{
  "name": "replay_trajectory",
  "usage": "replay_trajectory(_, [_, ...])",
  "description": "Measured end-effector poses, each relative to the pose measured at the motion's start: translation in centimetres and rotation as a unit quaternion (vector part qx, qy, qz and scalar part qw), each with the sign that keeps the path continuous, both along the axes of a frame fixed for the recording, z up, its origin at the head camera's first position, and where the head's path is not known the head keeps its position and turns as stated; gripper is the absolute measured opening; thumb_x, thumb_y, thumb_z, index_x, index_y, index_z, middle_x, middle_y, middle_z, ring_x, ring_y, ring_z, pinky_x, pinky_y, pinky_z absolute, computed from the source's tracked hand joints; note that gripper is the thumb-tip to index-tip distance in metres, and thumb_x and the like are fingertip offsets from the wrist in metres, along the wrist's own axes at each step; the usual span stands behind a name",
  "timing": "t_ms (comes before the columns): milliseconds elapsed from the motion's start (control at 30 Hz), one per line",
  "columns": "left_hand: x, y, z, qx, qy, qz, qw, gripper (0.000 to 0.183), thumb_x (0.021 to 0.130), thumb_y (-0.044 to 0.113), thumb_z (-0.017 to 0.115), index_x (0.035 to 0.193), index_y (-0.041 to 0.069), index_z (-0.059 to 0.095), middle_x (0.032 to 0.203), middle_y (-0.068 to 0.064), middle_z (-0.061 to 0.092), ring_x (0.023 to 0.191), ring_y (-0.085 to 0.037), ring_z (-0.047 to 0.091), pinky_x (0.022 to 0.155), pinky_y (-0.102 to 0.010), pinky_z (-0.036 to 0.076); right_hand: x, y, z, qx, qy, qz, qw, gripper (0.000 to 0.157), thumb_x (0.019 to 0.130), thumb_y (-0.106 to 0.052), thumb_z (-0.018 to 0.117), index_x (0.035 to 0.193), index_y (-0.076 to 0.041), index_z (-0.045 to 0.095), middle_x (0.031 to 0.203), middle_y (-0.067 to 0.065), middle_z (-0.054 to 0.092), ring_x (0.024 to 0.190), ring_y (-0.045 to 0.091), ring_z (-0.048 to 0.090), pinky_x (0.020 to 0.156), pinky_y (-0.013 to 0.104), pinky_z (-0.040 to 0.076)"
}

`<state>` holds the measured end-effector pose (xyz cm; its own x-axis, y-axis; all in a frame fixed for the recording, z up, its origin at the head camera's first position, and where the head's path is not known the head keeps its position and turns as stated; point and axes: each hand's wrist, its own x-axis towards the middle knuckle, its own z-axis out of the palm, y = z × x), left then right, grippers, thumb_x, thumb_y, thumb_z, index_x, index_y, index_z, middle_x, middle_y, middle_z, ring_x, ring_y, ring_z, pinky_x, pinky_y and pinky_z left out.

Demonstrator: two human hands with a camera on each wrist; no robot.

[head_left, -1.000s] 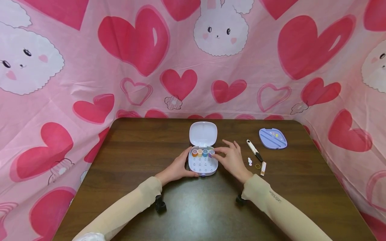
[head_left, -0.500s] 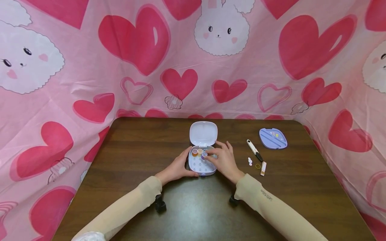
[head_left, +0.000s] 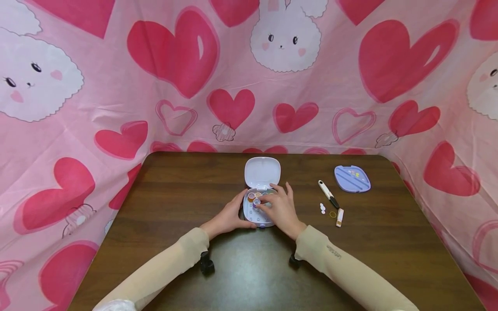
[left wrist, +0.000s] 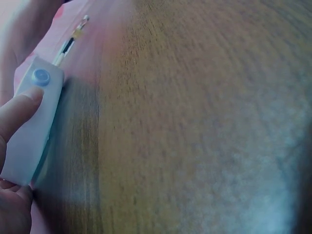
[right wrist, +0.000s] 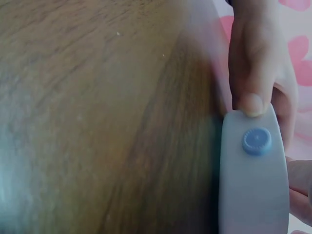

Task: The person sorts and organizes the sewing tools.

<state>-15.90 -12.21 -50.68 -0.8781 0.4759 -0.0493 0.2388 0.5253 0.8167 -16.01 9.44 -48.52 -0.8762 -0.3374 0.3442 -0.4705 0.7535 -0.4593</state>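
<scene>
A white sewing case (head_left: 262, 223) lies with its lid (head_left: 262, 172) raised, rows of small pegs inside. My left hand (head_left: 229, 216) grips its left side, with the thumb (left wrist: 22, 112) on the front wall near a round blue button (left wrist: 41, 76). My right hand (head_left: 282, 211) is over the case and pinches a purple thread spool (head_left: 256, 202) between thumb and fingertips, above the pegs. An orange spool (head_left: 251, 197) and a pale yellow one (head_left: 258, 195) stand in the back row. The right fingers mostly hide the rest of that row.
To the right lie a white-and-black tool (head_left: 328, 194), small white pieces (head_left: 322, 208), a yellow ring (head_left: 332, 214) and a small white-and-brown block (head_left: 339, 217). Farther back is a blue tray (head_left: 352, 185) with tiny yellow and pale bits. A pink heart-print cloth (head_left: 233, 142) hangs behind the table.
My right hand has lifted the purple spool from the right end of the back row and carried it left and slightly forward over the pegs. The left hand has stayed on the case.
</scene>
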Motion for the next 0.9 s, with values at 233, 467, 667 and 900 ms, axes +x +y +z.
replay_trajectory(233, [-0.1, 0.0, -0.1, -0.002, 0.007, -0.004, 1.0, 0.119, 0.079, 0.032, 0.094, 0.165, 0.001, 0.017, 0.167, -0.018, 0.029, 0.152, -0.033, 0.034, 0.123, -0.051, 0.029, 0.1, -0.8, 0.0, 0.013, 0.006, 0.002, 1.0, 0.019, 0.085, -0.026, 0.088, 0.101, -0.016, 0.085, 0.092, -0.003, 0.08, 0.133, 0.036, 0.054, 0.118, 0.074, 0.013])
replay_trajectory(467, [-0.2, 0.0, -0.2, 0.005, 0.003, -0.005, 1.0, 0.119, 0.079, 0.032, 0.094, 0.164, 0.0, 0.017, 0.166, -0.018, 0.03, 0.151, -0.032, 0.036, 0.123, -0.051, 0.031, 0.0, -1.2, -0.5, 0.035, 0.037, 0.007, 0.999, 0.018, 0.084, -0.026, 0.088, 0.098, -0.016, 0.083, 0.092, -0.004, 0.08, 0.13, 0.037, 0.057, 0.116, 0.076, 0.015])
replay_trajectory(667, [-0.1, 0.0, 0.0, 0.005, 0.001, -0.002, 1.0, 0.119, 0.078, 0.029, 0.095, 0.164, 0.0, 0.018, 0.167, -0.019, 0.03, 0.151, -0.033, 0.035, 0.123, -0.051, 0.03, -0.2, -1.6, -0.8, 0.037, 0.046, 0.007, 0.998, 0.017, 0.084, -0.025, 0.089, 0.096, -0.016, 0.084, 0.089, -0.004, 0.08, 0.129, 0.037, 0.057, 0.116, 0.077, 0.016])
replay_trajectory(900, [-0.1, 0.1, 0.1, 0.0, 0.003, 0.001, 1.0, 0.119, 0.078, 0.028, 0.095, 0.164, 0.0, 0.018, 0.167, -0.02, 0.03, 0.151, -0.033, 0.034, 0.123, -0.05, 0.03, -0.4, -1.8, -0.9, 0.045, 0.033, 0.006, 0.998, 0.016, 0.086, -0.028, 0.087, 0.097, -0.017, 0.083, 0.092, -0.004, 0.08, 0.131, 0.037, 0.056, 0.116, 0.077, 0.014])
